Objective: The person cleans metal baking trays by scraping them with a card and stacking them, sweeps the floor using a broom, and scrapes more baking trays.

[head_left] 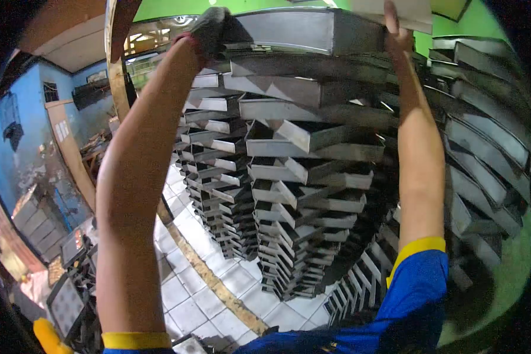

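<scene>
A grey sheet-metal tray (289, 30) sits at the top of a tall stack of similar trays (301, 141), high in front of me. My left hand (209, 29), in a dark grey glove, is closed round its left end. At the tray's right end is my right hand (399, 38), with one finger pointing up and the others partly hidden; it appears to grip that end. Behind that finger shows a pale flat board (416, 15), cut off by the top of the view. Trays in the stack lie crosswise at alternating angles.
Another tray stack (212, 153) rises just left, and more trays (484, 130) are piled at the right. A wooden strip (218, 289) crosses the white tiled floor (189, 274). Clutter and a framed panel (68, 304) lie lower left, near a blue wall (26, 112).
</scene>
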`<state>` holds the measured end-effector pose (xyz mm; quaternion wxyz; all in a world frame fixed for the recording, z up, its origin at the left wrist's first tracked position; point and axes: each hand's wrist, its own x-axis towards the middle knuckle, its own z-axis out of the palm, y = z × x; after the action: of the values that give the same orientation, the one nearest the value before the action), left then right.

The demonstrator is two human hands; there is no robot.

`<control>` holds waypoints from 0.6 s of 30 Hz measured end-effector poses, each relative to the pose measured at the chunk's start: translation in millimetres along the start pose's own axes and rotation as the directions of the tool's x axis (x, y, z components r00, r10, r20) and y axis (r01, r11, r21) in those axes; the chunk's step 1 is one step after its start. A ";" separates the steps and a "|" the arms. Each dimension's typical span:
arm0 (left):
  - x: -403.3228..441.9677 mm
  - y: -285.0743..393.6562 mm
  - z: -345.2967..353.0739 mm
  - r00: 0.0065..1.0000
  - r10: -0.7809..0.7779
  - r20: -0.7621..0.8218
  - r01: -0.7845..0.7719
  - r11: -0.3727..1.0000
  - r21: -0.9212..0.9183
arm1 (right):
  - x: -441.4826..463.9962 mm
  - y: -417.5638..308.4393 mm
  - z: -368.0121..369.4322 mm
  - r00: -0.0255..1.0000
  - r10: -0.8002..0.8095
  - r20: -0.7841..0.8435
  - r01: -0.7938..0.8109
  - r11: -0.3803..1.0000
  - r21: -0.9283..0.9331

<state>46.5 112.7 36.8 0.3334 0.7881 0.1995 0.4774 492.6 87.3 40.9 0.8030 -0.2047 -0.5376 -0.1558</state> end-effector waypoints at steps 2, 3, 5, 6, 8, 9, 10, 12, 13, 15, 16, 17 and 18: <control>47.8 -25.7 0.5 1.000 -0.002 0.012 0.000 0.982 0.190 | 22.2 57.0 -4.3 0.975 0.187 0.124 -0.154 0.959 -0.240; 70.0 -37.5 -1.0 1.000 -0.004 0.015 -0.001 0.955 0.296 | 28.5 80.1 -2.8 0.956 0.249 0.157 -0.189 0.929 -0.319; 108.3 -56.8 -3.5 1.000 -0.008 0.022 -0.003 0.879 0.476 | 31.4 119.8 3.5 0.977 0.018 0.214 0.022 0.983 -0.184; 122.7 -66.3 -5.4 1.000 -0.007 0.025 -0.008 0.839 0.545 | 35.3 133.3 7.3 0.977 0.014 0.212 0.026 0.982 -0.185; 146.5 -82.1 -7.3 1.000 -0.008 -0.030 0.024 0.799 0.600 | 36.7 152.6 15.7 0.986 -0.068 0.153 0.108 0.956 -0.272; 154.4 -90.8 -6.3 0.998 -0.005 -0.060 0.041 0.787 0.616 | 35.5 157.3 20.0 0.986 -0.095 0.137 0.133 0.944 -0.303; 162.6 -96.7 -5.8 0.996 -0.002 -0.086 0.057 0.767 0.639 | 32.8 161.0 23.2 0.976 -0.100 0.194 0.149 0.954 -0.259; 176.1 -104.2 -6.1 0.990 -0.001 -0.142 0.098 0.725 0.682 | 42.0 183.3 25.7 0.964 -0.115 0.239 0.167 0.963 -0.212; 182.0 -106.8 -7.0 0.987 0.004 -0.162 0.112 0.706 0.699 | 49.6 197.2 28.2 0.894 -0.209 0.396 0.385 0.811 -0.441; 192.3 -109.7 -8.4 0.979 0.000 -0.202 0.150 0.669 0.728 | 54.1 198.4 29.7 0.795 -0.239 0.557 0.582 0.557 -0.592; 195.9 -112.5 -8.2 0.976 0.000 -0.218 0.166 0.651 0.741 | 50.8 199.8 31.5 0.856 -0.117 0.504 0.402 0.762 -0.507; 197.3 -114.7 -8.3 0.972 -0.004 -0.234 0.183 0.637 0.749 | 48.9 202.2 33.3 0.872 -0.048 0.487 0.298 0.841 -0.451; 199.6 -116.7 -7.2 0.968 -0.008 -0.250 0.201 0.621 0.758 | 46.9 204.1 35.1 0.884 0.022 0.468 0.184 0.902 -0.390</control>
<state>133.4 322.9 79.2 -0.0368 0.7828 0.4676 0.4090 578.0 280.3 63.4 0.5808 -0.3818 -0.6741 -0.2498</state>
